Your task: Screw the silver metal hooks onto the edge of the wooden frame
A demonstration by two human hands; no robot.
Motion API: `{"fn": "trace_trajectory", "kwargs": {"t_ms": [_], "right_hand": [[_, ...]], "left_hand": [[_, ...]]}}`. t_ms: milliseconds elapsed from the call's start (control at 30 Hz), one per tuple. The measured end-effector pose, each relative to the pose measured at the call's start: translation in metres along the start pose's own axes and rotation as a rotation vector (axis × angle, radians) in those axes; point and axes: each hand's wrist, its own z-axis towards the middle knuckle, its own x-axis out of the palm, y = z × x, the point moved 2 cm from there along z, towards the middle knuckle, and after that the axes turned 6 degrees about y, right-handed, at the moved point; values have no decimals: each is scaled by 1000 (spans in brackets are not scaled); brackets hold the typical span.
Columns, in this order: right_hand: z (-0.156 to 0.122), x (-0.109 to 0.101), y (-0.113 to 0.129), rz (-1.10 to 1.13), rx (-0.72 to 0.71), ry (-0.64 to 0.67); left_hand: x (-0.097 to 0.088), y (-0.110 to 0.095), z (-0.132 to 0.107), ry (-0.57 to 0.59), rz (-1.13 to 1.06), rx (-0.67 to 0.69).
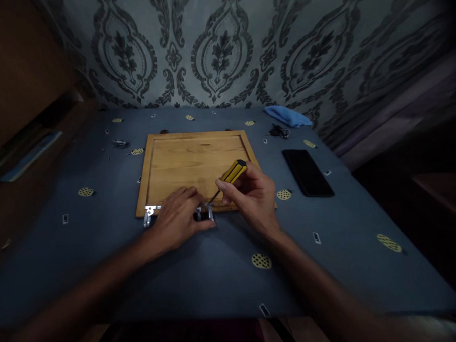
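A framed wooden panel lies flat on the blue patterned tablecloth. My right hand is closed round a screwdriver with a yellow and black handle; its tip points down at a small metal bracket on the panel's near edge. My left hand rests over that near edge with its fingers curled, pressing on a dark part beside the bracket. Another metal bracket sits at the panel's near left corner.
A black phone lies right of the panel. A folded blue cloth and a dark bunch of small items sit at the far right. Small metal bits lie far left. A patterned wall stands behind; a wooden shelf is at left.
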Motion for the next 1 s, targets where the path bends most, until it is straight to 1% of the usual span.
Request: {"fn": "trace_trajectory", "kwargs": {"t_ms": [200,433,633,700,767,900,1000], "right_hand": [[1,-2,3,-19,0,47],[0,-5,7,-51,50,154],[3,-8,13,-77,22,262],[3,-9,12,-77,2,252],[3,-8,9,-76,-6,212],[2,-7,3,-57,42,131],[2,-6,2,-5,79,130]], "left_hand": [[-1,-1,0,-1,-7,-6],[-2,-1,0,1,-18,5],[-2,-1,0,0,-1,6],[-2,-1,0,-6,-13,11],[-1,-1,0,-13,-19,13],[0,0,0,-18,-7,15],[0,1,0,-23,-8,24]]}}
